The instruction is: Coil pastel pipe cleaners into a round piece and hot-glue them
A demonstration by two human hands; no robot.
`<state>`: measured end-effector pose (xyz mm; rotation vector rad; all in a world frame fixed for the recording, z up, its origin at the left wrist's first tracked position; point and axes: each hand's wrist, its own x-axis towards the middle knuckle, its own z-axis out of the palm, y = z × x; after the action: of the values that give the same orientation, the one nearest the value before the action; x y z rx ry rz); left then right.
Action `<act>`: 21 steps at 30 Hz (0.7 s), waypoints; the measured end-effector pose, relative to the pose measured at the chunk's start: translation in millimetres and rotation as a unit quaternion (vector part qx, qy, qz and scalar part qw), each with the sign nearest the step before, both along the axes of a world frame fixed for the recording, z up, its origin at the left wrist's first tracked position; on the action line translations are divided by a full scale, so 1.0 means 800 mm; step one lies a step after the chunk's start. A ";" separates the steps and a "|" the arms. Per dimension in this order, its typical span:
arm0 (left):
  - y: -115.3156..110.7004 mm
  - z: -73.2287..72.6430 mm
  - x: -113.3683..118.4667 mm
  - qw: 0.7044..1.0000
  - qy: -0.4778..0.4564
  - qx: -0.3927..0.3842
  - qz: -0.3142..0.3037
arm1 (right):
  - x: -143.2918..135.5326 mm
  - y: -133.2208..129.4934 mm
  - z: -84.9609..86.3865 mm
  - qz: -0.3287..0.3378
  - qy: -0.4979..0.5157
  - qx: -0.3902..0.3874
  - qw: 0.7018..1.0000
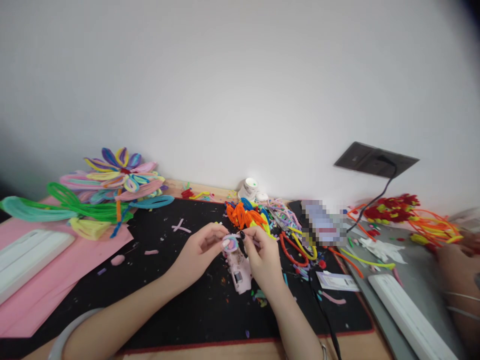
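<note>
A pale wall [225, 100] stands behind a wooden table [375, 343], on which lies a black mat [180, 305] with a red edge. At the right, a grey surface [416, 265] carries a long white bar [408, 315]; at the left, pink sheets [90, 270] carry a similar white case [33, 255]. Beyond the sheets rests a many-petalled fuzzy-stem flower [125, 171], with green loops [82, 207] before it. Over the mat's middle, the left hand [202, 252] pinches a pastel piece [231, 242] between thumb and fingers. The right hand [260, 252] has its thumb and forefinger drawn together at the piece's right edge; whether they grip it cannot be told. Another person's hand [457, 260] is at the far right, near orange and yellow stems [437, 227]. A dark wall plate [375, 159] feeds a black cable [375, 200]; a dark cord crosses the mat beside the right forearm. Directly below the pastel piece lies a pale pink item [240, 275], partly covered by the right hand. Orange bundles [243, 217] crowd the space just beyond the fingers. Behind them stands a white cup [248, 189]; its contents cannot be made out. Smallest are the scattered stem scraps, among them a crossed lilac pair [181, 226].
</note>
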<state>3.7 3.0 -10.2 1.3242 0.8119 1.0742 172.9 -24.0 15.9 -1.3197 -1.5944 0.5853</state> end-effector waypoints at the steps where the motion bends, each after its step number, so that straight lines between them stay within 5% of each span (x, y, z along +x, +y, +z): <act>1: 0.000 -0.001 0.000 1.000 0.002 0.004 0.000 | 0.000 0.000 -0.001 0.000 -0.002 0.000 1.000; 21: -0.001 0.005 0.000 1.000 0.011 0.012 0.017 | 0.002 -0.002 0.004 0.007 -0.006 -0.016 1.000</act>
<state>3.8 2.0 -6.5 1.3491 0.8433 1.0997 174.6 -25.2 19.2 -1.3387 -1.6106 0.6152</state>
